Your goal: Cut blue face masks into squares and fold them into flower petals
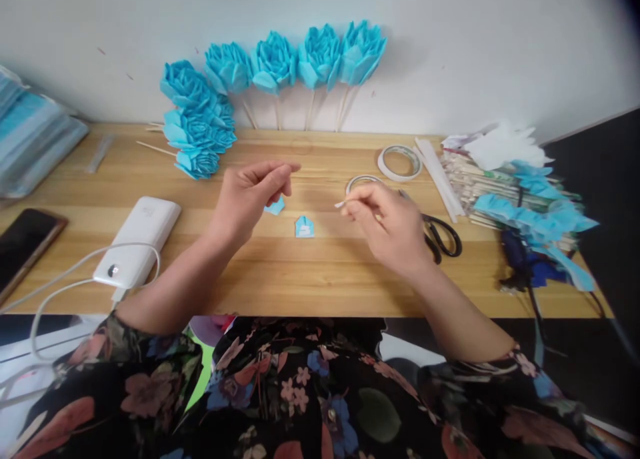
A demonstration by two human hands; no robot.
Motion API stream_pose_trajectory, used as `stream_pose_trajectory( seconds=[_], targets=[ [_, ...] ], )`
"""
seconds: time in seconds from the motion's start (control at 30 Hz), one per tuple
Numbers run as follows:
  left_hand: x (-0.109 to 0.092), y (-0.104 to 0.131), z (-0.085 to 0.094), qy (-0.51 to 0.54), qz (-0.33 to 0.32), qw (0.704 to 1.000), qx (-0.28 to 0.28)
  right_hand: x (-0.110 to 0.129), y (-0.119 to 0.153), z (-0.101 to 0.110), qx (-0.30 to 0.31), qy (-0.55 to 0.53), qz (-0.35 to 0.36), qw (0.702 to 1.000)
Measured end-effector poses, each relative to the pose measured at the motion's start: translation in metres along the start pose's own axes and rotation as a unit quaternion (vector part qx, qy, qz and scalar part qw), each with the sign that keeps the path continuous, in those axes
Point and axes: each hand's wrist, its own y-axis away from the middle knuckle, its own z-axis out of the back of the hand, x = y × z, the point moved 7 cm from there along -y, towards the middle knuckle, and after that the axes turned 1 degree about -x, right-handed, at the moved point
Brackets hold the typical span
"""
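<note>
My left hand [255, 196] hovers above the table with its thumb pressed against the curled fingers; whether anything small is between them is hidden. Across from it, my right hand [387, 222] pinches a tiny white strip [340, 205] between thumb and fingertips. On the table between the hands lies a small folded blue piece [305, 227] with a white patch on it. Another blue piece [275, 206] sits partly behind my left hand. A roll of tape [363, 179] and black-handled scissors [443, 238] are partly covered by my right hand.
Blue flowers on sticks [274, 62] lean against the wall, with more flowers [197, 126] piled left of them. A second tape roll [400, 162] is at the back right, beside a heap of sticks and blue scraps [530, 199]. A power bank [140, 239] and phone [30, 246] lie left.
</note>
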Motion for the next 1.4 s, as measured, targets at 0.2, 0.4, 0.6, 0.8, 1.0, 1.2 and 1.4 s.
stream_pose_trajectory(
  seconds=[0.2, 0.4, 0.6, 0.8, 1.0, 1.2, 1.4],
  targets=[
    [0.007, 0.008, 0.000, -0.056, -0.025, 0.998, -0.022, -0.023, -0.016, -0.059, 0.169, 0.067, 0.001, 0.983],
    [0.011, 0.012, -0.007, -0.106, -0.064, 0.992, 0.016, -0.019, -0.019, -0.079, 0.213, 0.119, -0.002, 0.970],
    [0.020, 0.012, -0.011, -0.090, -0.061, 0.994, 0.034, -0.033, -0.019, -0.063, 0.108, -0.042, -0.052, 0.992],
    [0.028, 0.015, -0.028, -0.066, -0.052, 0.990, 0.113, -0.030, -0.020, -0.046, 0.006, -0.109, -0.032, 0.993],
    [0.044, 0.012, -0.031, -0.037, 0.017, 0.991, 0.130, -0.028, -0.020, -0.043, 0.007, -0.133, -0.038, 0.990],
    [0.051, 0.008, -0.031, -0.002, 0.052, 0.990, 0.128, -0.027, -0.021, -0.028, -0.015, -0.148, -0.056, 0.987],
    [0.050, 0.010, -0.031, 0.003, 0.054, 0.991, 0.124, -0.026, -0.021, -0.038, 0.005, -0.214, -0.029, 0.976]
  ],
)
